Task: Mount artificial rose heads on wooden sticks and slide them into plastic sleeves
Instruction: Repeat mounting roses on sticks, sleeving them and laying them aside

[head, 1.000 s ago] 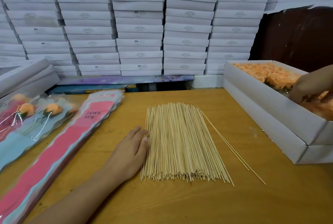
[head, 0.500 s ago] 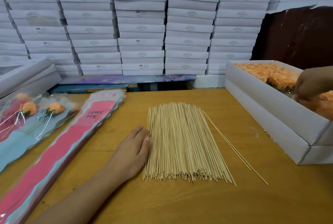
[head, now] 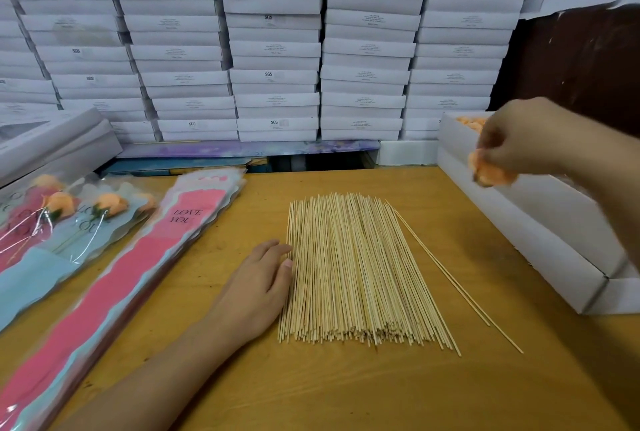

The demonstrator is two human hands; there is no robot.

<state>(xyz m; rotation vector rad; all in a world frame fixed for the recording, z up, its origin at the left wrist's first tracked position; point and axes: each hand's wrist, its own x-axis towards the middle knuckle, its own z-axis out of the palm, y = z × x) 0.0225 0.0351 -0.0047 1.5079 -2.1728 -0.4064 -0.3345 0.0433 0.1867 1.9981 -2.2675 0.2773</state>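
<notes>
Orange rose head [head: 491, 172] hangs pinched in the right hand's [head: 519, 139] curled fingers, above the near wall of the white box [head: 519, 219]. Left hand [head: 258, 288] lies flat and relaxed on the counter [head: 346, 392], fingertips touching the sticks [head: 356, 274] spread just right of it. Sleeves [head: 114, 292] lie to its left.

Both forearms bare, no sleeves showing; hands [head: 258, 287] ungloved; no rings seen.
</notes>
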